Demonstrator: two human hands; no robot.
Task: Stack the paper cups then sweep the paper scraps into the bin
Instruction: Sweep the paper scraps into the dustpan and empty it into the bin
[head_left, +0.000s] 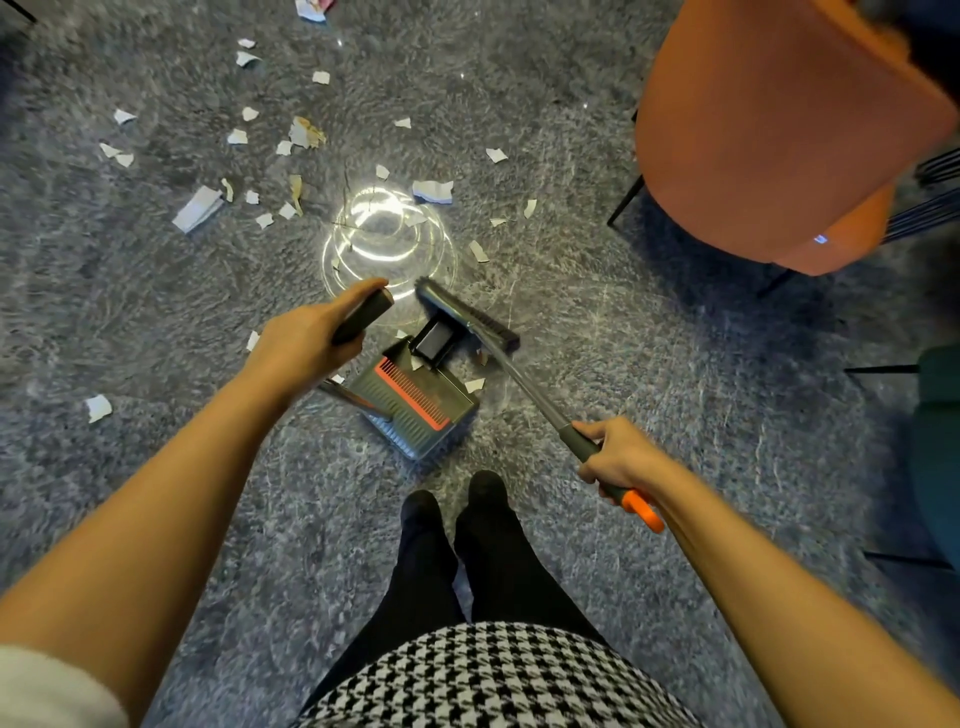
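Note:
My left hand (306, 343) grips the dark handle (363, 316) of a grey dustpan (415, 405) with an orange comb strip, which sits on the floor in front of my feet. My right hand (621, 457) grips the grey broom shaft (530, 387) near its orange end. The broom head (467, 322) lies at the dustpan's far side, bristles on the floor. Several white paper scraps (288, 140) are strewn over the floor beyond, with a larger folded piece (197, 208) at the left and a few scraps (474, 385) beside the pan. No paper cups are in view.
The floor is glossy grey marble with a bright lamp reflection (387, 234) just past the broom. An orange chair (779, 130) on thin black legs stands at the right. A dark green seat edge (940, 441) shows at the far right.

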